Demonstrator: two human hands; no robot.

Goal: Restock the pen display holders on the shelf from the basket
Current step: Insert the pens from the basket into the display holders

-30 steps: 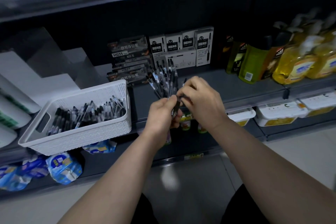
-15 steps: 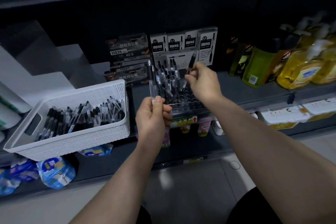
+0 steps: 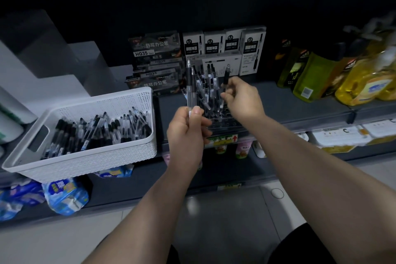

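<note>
A white basket (image 3: 90,161) full of black-and-clear pens (image 3: 96,130) sits on the shelf at the left. A clear pen display holder (image 3: 222,123) with several pens standing in its holes sits at the shelf's front edge, in the middle. My left hand (image 3: 186,133) grips an upright clear pen (image 3: 189,88) just left of the holder. My right hand (image 3: 242,98) pinches a black pen (image 3: 225,77) over the holder's right side, its lower end among the standing pens.
Pen boxes (image 3: 222,49) and dark packs (image 3: 156,60) are stacked behind the holder. Yellow and green bottles (image 3: 347,79) fill the shelf to the right. White stepped risers (image 3: 53,75) stand at the left. Blue packets (image 3: 64,195) and small cups lie on the lower shelf.
A second ago both hands met in front of the holder. They have parted: my right hand carried one pen over the holder and lowered it slightly, my left stays with an upright pen.
</note>
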